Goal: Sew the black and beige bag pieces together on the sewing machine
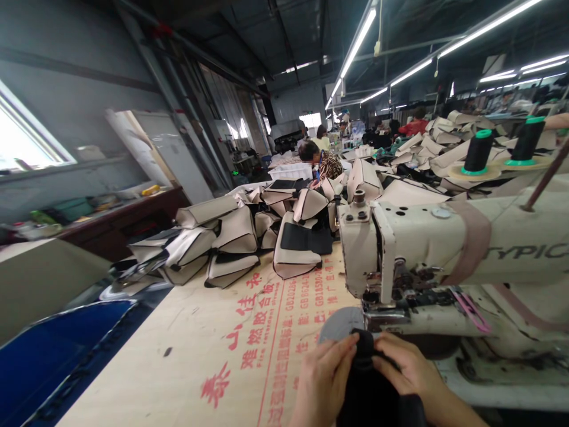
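Note:
Both hands pinch a piece of black fabric (367, 394) in front of the sewing machine (418, 249). My left hand (326, 373) grips its upper left edge between thumb and fingers. On the other side, my right hand (406, 365) is closed on the upper right edge. The top of the fabric is folded into a small dark lump between my fingertips, just below the machine's sewing arm. Its lower part hangs toward me and runs out of view. A grey round plate (340, 325) lies behind my left fingertips. The needle area is too small to make out.
Beige pieces with black edging (235, 231) are heaped along the far side of the plywood table (178, 356), which bears red printing. Black thread cones (478, 151) stand behind the machine. A blue bin (66, 356) is at left. A co-worker (326, 163) bends beyond the heap.

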Available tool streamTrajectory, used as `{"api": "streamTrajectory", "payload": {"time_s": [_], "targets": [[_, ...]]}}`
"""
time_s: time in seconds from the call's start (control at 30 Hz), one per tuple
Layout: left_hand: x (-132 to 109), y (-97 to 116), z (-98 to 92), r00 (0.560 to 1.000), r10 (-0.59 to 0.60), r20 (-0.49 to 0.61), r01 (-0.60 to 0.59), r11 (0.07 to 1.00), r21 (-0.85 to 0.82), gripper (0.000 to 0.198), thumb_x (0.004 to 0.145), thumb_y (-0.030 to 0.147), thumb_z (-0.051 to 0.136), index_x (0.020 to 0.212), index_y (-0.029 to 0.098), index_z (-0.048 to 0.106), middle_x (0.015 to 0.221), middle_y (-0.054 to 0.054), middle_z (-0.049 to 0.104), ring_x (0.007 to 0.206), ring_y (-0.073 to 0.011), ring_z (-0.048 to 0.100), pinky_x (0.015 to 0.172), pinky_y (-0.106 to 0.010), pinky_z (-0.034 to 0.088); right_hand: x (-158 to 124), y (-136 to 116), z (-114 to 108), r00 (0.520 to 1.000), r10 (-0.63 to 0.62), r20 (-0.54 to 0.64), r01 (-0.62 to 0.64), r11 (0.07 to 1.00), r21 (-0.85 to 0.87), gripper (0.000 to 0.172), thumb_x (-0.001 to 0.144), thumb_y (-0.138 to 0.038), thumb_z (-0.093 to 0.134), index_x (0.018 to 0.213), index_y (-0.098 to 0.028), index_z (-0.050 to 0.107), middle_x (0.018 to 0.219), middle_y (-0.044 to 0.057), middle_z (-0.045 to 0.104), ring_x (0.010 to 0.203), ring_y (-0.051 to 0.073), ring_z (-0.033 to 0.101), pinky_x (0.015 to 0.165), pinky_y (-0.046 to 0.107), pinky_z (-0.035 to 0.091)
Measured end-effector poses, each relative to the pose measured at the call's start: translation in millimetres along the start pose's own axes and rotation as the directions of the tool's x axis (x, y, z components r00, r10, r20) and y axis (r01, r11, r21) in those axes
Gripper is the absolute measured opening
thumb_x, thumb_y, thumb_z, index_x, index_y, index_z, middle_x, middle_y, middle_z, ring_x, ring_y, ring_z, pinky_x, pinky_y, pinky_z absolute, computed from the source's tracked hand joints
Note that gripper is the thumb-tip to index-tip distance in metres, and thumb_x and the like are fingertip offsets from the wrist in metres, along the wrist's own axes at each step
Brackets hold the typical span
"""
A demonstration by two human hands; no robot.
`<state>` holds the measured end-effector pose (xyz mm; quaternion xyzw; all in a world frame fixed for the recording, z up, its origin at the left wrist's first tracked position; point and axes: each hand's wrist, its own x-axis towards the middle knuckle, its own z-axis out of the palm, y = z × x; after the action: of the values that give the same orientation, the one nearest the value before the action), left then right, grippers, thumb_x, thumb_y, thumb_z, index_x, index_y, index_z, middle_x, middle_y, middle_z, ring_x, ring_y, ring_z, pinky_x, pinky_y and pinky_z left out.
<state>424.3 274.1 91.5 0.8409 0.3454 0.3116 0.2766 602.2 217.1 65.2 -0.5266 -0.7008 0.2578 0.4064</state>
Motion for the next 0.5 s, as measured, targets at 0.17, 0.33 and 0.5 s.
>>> {"api": "streamTrajectory", "payload": {"time_s": [0.17, 0.33, 0.5], "targets": [[10.1, 12.7, -25.4, 0.958, 0.065, 0.28, -0.082, 0.995, 0.05, 0.03, 0.089, 0.021, 0.041, 0.113, 0.025, 0.058, 0.094, -0.005, 0.065, 0.084, -0.0151, 0.061, 0.076, -0.023, 0.049, -5.7, 10.6, 8.7, 0.992, 0.003, -0.126, -0.011, 0.998, -0.061, 0.025, 0.091, -0.036, 0.039, 0.086, -0.02, 0.059, 0.08, 0.004, 0.06, 0.078, 0.017, 0.058, 0.071, 0.026, 0.048], [16.0, 21.9, -32.4, 0.928, 0.066, 0.366, -0.11, 0.989, 0.102, 0.028, 0.088, 0.014, 0.036, 0.104, 0.023, 0.057, 0.1, -0.005, 0.061, 0.096, -0.0168, 0.055, 0.085, -0.026, 0.045, -9.6, 11.1, 13.7, 0.991, 0.04, -0.126, -0.046, 0.998, -0.046, 0.02, 0.09, -0.033, 0.042, 0.093, -0.021, 0.057, 0.086, 0.004, 0.06, 0.081, 0.017, 0.058, 0.072, 0.026, 0.047], [14.7, 17.0, -29.7, 0.935, 0.061, 0.351, -0.104, 0.989, 0.106, 0.026, 0.088, 0.014, 0.036, 0.1, 0.022, 0.057, 0.096, -0.005, 0.06, 0.09, -0.0163, 0.055, 0.08, -0.024, 0.046, -5.6, 12.4, 4.4, 0.999, -0.027, -0.046, 0.023, 0.996, -0.081, 0.022, 0.091, -0.025, 0.042, 0.112, -0.023, 0.047, 0.092, 0.002, 0.058, 0.086, 0.015, 0.057, 0.079, 0.025, 0.046]]}}
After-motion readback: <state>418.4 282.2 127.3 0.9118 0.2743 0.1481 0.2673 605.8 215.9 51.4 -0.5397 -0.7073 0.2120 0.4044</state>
